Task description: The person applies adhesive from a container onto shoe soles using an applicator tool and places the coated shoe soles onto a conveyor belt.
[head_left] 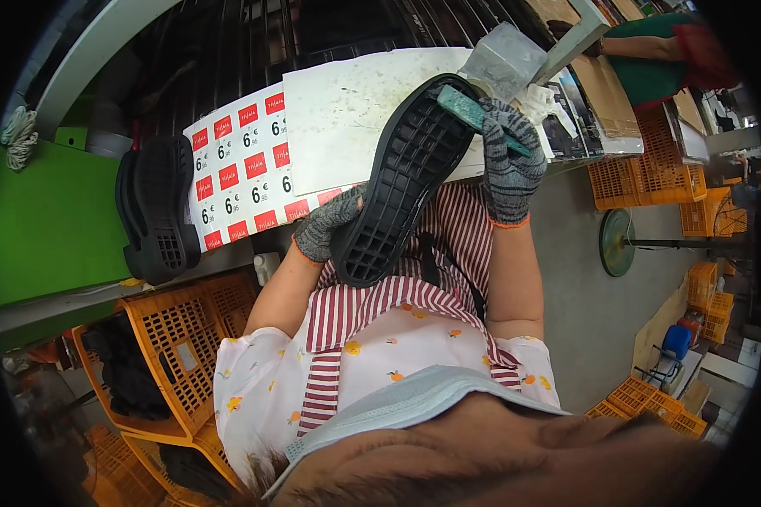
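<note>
Above the near edge of the white, speckled work board (pixel 355 118), over the striped apron (pixel 372 304): one black moulded rubber shoe sole with a gridded tread (pixel 401 182), held tread-up and tilted, toe toward the board, heel toward the lap. The left hand in a grey knitted glove (pixel 325 226) is closed around the heel end from the person's left, fingers wrapped under the rim. The right hand in a matching grey glove (pixel 509 156) is clenched on a flat, teal-green, blade-like hand tool (pixel 473 114), whose tip lies on the toe edge of the sole. Judged risks: the sole rests on no surface, so a hard push from the tool could twist it out of the left grip; the tool could skid off the curved toe rim toward the left glove or the apron; knitted gloves give limited hold on smooth rubber. A crumpled clear plastic bag (pixel 503 59) sits just beyond the toe at the far edge of the board and could be knocked off it. A second black sole (pixel 156 207) lies well apart at the left edge of the price-label sheet (pixel 241 165), above an orange plastic crate (pixel 182 346).
</note>
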Available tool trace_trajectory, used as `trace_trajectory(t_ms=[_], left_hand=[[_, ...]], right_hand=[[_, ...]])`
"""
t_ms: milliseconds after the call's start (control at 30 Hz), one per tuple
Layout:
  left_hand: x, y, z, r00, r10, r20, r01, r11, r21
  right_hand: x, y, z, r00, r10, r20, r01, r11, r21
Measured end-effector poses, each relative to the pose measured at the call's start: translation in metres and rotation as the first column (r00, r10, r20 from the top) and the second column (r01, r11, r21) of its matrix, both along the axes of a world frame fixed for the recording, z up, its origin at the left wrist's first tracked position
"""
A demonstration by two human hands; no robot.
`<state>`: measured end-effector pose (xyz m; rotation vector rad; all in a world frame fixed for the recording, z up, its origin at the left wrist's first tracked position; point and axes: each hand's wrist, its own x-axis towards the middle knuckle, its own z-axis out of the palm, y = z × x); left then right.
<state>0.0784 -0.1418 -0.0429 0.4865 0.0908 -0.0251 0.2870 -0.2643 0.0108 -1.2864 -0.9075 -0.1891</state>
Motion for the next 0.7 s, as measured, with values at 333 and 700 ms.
trace_trajectory(t_ms=[333,700], left_hand=[[-0.001,-0.002,0.001,1.0,-0.01,-0.012,0.01,1.0,0.007],[0.0,0.004,-0.008,0.999,-0.018,-0.045,0.019,1.0,0.023]], right_hand=[[-0.003,-0.003,-0.007,0.995,-0.058,0.077,0.058,0.998,0.007],[-0.019,-0.011,0.007,0.985,0.169,-0.019,-0.169,0.97,-0.175]])
